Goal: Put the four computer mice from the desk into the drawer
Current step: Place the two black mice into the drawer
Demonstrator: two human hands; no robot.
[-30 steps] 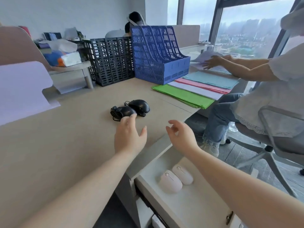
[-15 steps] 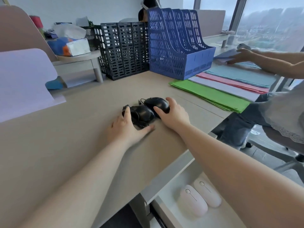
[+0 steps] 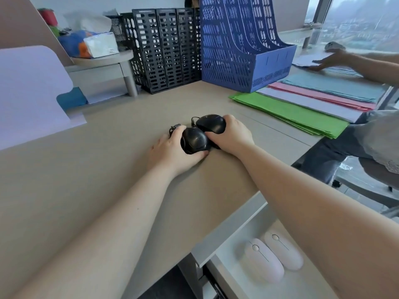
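Observation:
Two black wired mice sit side by side on the beige desk [image 3: 108, 169]. My left hand [image 3: 170, 152] wraps the nearer black mouse [image 3: 194, 140], fingers over its far end and thumb under its near edge. My right hand [image 3: 232, 134] grips the farther black mouse [image 3: 211, 123] from the right. Both mice touch each other and seem to rest on the desk. Below the desk edge at lower right the white drawer [image 3: 237, 283] stands open, with two pale pink mice [image 3: 264, 261] [image 3: 284, 250] lying side by side in it.
A black mesh file rack [image 3: 166, 50] and a blue file rack [image 3: 241, 46] stand at the back. Green, pink and teal paper stacks [image 3: 298, 113] lie to the right, where another person's hand [image 3: 330, 59] rests on papers. A lilac sheet [image 3: 28, 93] lies at left.
Both hands went from hovering near the desk edge to the black mice and closed on them. My view shifted forward and down over the desk.

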